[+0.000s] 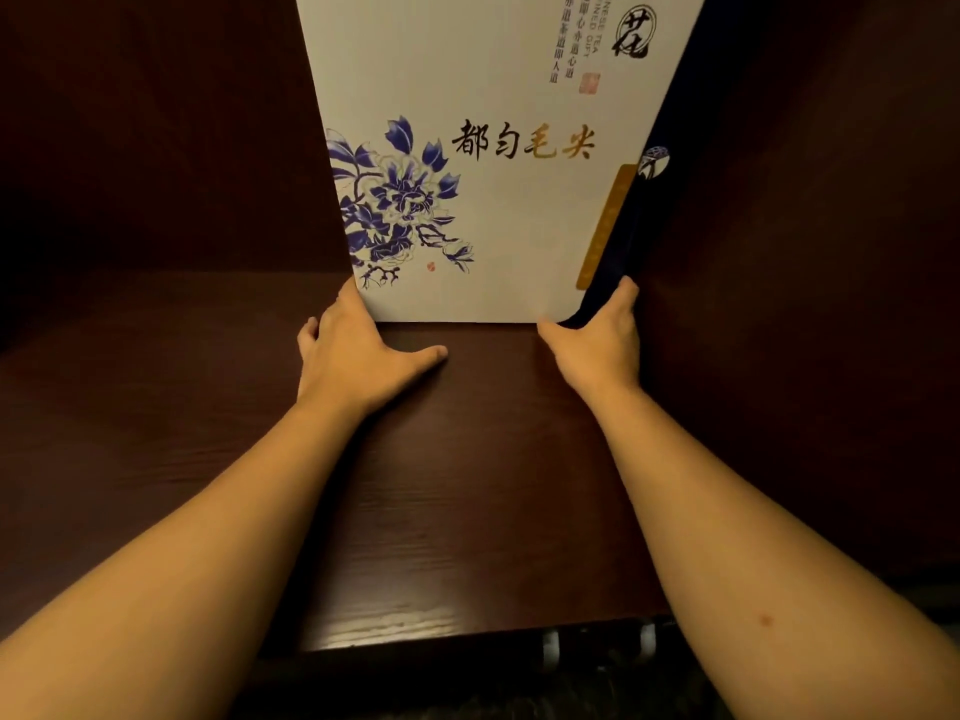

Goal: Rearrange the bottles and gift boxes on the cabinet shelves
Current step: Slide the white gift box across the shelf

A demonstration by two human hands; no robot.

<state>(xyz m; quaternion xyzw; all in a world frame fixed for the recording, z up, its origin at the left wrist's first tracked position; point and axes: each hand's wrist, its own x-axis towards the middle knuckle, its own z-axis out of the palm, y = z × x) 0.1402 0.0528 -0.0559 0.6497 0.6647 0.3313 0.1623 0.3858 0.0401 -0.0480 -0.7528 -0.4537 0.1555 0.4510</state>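
Observation:
A large white tea gift box (493, 200) with a blue flower print and black lettering stands upright on the dark wooden shelf (467, 485), its dark blue side facing right. My left hand (353, 350) rests against the box's lower left corner, thumb lying on the shelf. My right hand (597, 340) grips the lower right corner, fingers on the blue side. No bottles are in view.
The cabinet's dark back panel (182, 148) and right side wall (805, 252) enclose the shelf. Bare shelf lies to the left of the box. The shelf's front edge (441, 636) runs near the bottom, with two pale metal pieces (597, 646) just below it.

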